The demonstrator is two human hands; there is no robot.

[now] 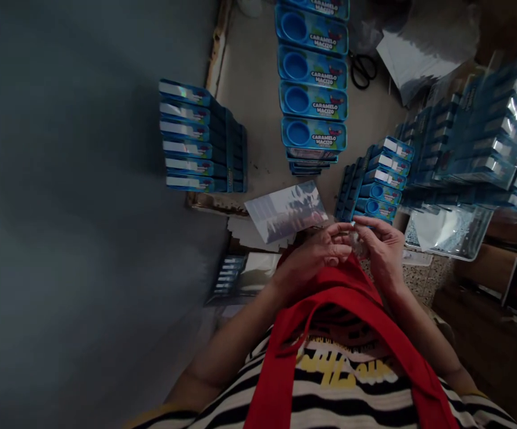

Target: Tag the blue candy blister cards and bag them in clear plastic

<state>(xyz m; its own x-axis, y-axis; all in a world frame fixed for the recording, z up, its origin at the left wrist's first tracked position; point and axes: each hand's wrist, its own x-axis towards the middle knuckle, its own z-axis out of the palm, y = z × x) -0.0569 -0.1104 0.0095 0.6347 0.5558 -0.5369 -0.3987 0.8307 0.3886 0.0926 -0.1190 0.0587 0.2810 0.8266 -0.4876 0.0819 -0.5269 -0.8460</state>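
I have both hands together just right of centre in the frame, a small clear piece [359, 244] between them. My right hand [386, 247] pinches it between thumb and finger; my left hand [318, 253] is curled narrow right beside it, but I can't tell whether those fingers grip it too. Just above my right hand, at centre right, stands a blue row [381, 193]. The scissors [363, 71] lie at upper right, and a shiny sheet [287, 211] lies near my left hand, around mid-frame.
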